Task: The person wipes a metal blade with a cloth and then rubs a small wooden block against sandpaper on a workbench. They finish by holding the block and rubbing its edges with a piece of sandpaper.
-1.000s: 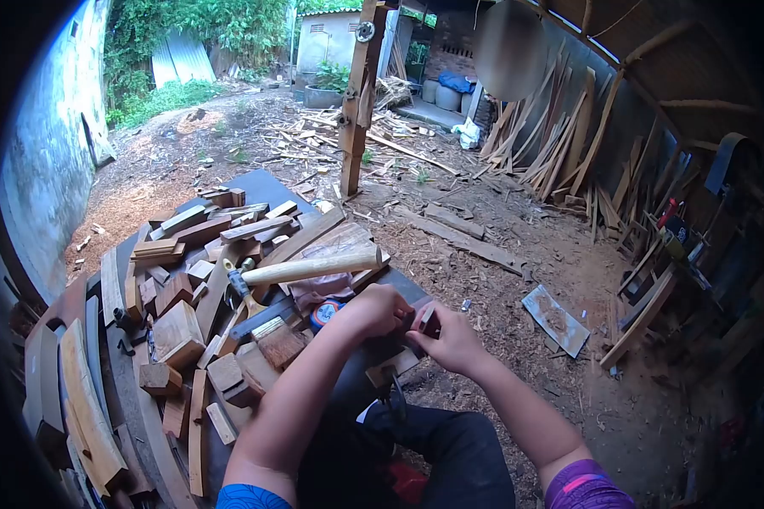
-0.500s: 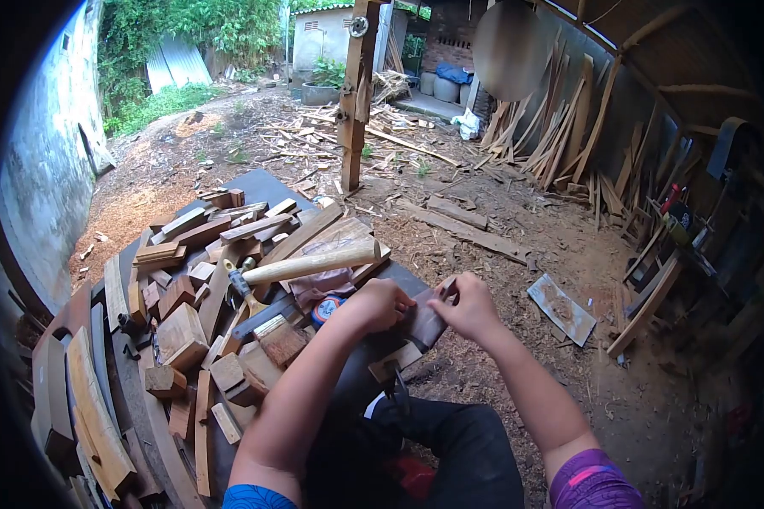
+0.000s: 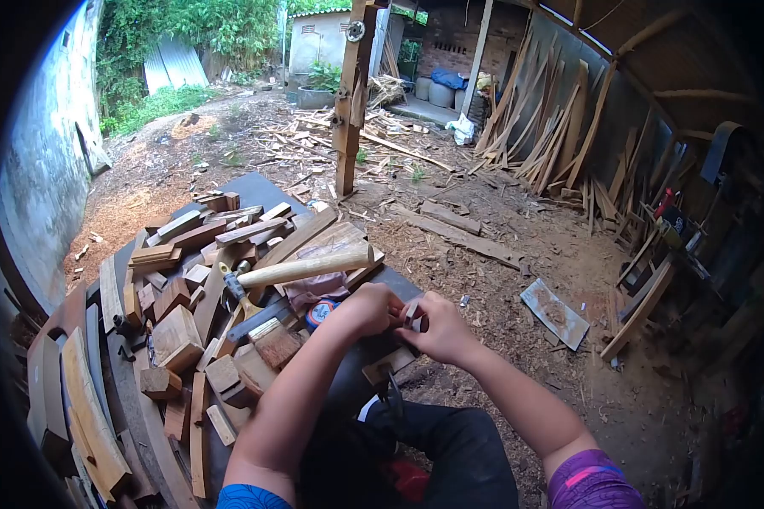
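In front of me, my right hand (image 3: 443,329) pinches a small piece of wood (image 3: 412,315), its end showing between thumb and fingers. My left hand (image 3: 377,309) is closed against the left side of the same piece; its fingertips are partly hidden. Just below the hands, a light wooden block (image 3: 389,366) sits at the bench edge above a dark metal clamp-like part. Beside my left wrist lie a blue and red tape measure (image 3: 320,313) and a crumpled mauve cloth (image 3: 314,291). A thick pale wooden handle (image 3: 310,265) lies across the pile behind them.
Many wood offcuts (image 3: 176,335) cover the dark bench (image 3: 259,188) to my left. A wooden post (image 3: 348,110) rises beyond it. Chips and boards (image 3: 458,236) litter the ground, with a flat panel (image 3: 555,313) at right. Long planks (image 3: 560,127) lean on the far wall.
My right hand has drawn in toward the left and turned, so the wood piece now shows end-on. The camera view has shifted slightly.
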Motion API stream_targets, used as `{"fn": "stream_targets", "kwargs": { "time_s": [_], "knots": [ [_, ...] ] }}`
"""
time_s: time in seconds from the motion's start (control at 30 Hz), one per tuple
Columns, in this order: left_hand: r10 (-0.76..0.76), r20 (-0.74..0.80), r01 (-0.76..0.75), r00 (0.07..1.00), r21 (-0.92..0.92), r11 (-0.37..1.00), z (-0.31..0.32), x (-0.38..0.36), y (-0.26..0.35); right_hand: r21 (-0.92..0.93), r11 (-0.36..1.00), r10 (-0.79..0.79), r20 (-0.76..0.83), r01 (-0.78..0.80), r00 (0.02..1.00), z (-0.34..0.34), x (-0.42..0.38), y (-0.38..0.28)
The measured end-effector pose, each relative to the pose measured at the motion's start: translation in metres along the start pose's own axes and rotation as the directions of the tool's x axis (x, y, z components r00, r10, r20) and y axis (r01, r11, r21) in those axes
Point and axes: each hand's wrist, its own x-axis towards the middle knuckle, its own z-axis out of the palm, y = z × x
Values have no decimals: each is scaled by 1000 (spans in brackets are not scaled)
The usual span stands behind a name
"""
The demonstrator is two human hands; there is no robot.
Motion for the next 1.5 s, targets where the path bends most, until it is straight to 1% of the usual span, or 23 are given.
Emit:
{"fn": "stream_targets", "kwargs": {
  "time_s": [0.03,0.13,0.17,0.23,0.3,0.37,0.43,0.47,0.57,0.63,0.67,0.7,0.73,0.8,0.9,1.0,1.1,1.13,1.27,1.33,1.4,1.43,1.5],
  "knots": [
    [2,1,-2,1000,2,1000,1,2,-1,0,1000,1,-3,-1,1000,-2,5,6],
    [-77,-42,69,996,-174,982,8,1,-6,-70,959,259,-160,-273,952,-18,29,38],
    [-84,-43,76,996,-171,982,10,1,-10,-43,945,318,-115,-325,941,-19,32,42],
    [45,-75,-52,996,-94,994,11,5,-15,-85,980,175,-50,-178,983,-8,21,14],
    [-2,-56,-1,998,-56,998,5,2,-8,-77,997,-17,0,17,1000,0,7,0],
    [-19,-76,12,997,-87,996,11,8,-14,-18,1000,1,-27,-1,1000,1,22,46],
    [57,-158,-74,986,-108,991,23,15,-27,-31,949,311,-90,-315,946,-25,35,49],
    [65,-150,-79,987,-95,992,16,6,-16,-26,940,338,-59,-340,939,-17,21,43],
    [6,-40,-7,999,-42,999,1,-1,-1,-131,991,30,-24,-33,999,-6,8,7],
    [-28,-31,23,999,-156,988,7,6,-11,-11,999,53,-9,-54,999,-6,12,23],
    [-52,-15,47,999,-251,967,12,8,-14,-67,986,150,-64,-154,987,-14,21,35],
    [-49,-12,45,999,-252,967,12,7,-12,-118,961,235,-129,-250,963,-25,31,39],
    [-28,-28,22,999,-189,982,11,5,-10,-8,940,338,-101,-341,936,-31,34,40],
    [48,-51,-52,998,-85,995,7,4,-12,11,968,251,-56,-251,966,-20,23,28],
    [-20,0,20,1000,-118,993,1,1,-5,-44,989,146,115,-142,983,-18,6,1],
    [-8,-33,2,999,-184,983,12,6,-12,-25,963,262,-140,-268,955,-30,17,44],
    [44,-66,-51,997,-111,993,6,2,-9,-85,987,130,-66,-136,989,-21,-5,20],
    [76,-63,-81,995,-84,993,7,2,-10,-33,994,103,92,-101,990,-24,-13,-4],
    [-17,-27,13,999,-158,987,10,7,-12,-25,953,302,3,-302,953,-42,7,54],
    [8,-22,-11,1000,-112,994,7,6,-10,-27,972,234,4,-233,972,-35,-5,31],
    [20,-11,-21,1000,-115,993,5,4,-10,-26,999,41,103,-39,994,-27,-20,3],
    [16,-19,-19,1000,-121,992,4,3,-10,-30,999,35,110,-32,993,-26,-15,9],
    [-77,13,78,997,-226,971,7,4,-9,17,980,200,-28,-199,979,-26,-4,37]
  ]
}}
